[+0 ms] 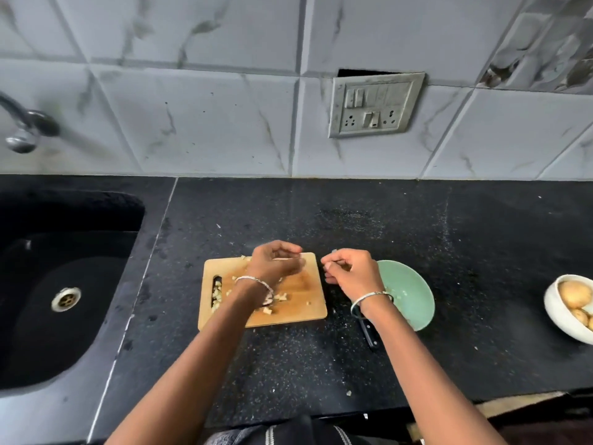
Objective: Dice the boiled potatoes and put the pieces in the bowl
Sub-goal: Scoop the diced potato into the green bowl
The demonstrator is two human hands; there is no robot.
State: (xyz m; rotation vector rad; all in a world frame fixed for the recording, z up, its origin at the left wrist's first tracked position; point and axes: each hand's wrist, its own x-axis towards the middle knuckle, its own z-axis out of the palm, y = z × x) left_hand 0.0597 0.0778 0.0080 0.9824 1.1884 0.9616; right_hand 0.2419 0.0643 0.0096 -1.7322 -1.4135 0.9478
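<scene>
Board (301, 311) flat on black counter (321, 364), set back from the front edge, with a wide bare strip of counter before it. Left of board, a narrow run of counter, then a seam and the rim of the sink (106, 220). Tap (22, 130) high up and far left of board. Behind board, open counter up to the tiled wall (192, 123). Socket plate (375, 104) on that wall, up and right of board.

Diced pieces (218, 295) scattered over board's left half, some in its handle slot, a few more near its middle. Left hand (276, 261) over board's far right corner, fingers curled inward and blurred; cannot tell whether anything sits in it. Right hand (349, 274) just off board's right edge, between board and green bowl (417, 303), fingertips drawn together on pale bits of potato. Bangle on each wrist.

Green bowl close to board's right side, partly hidden by the right wrist, a few pale pieces inside. Knife (369, 334) just right of board's near right corner, black handle showing, blade hidden under the wrist; lies in the gap between board and green bowl.

White bowl (555, 319) well to the right of board, cut by the picture's edge, with whole potatoes (574, 293) in it. Bare counter between the two bowls.
</scene>
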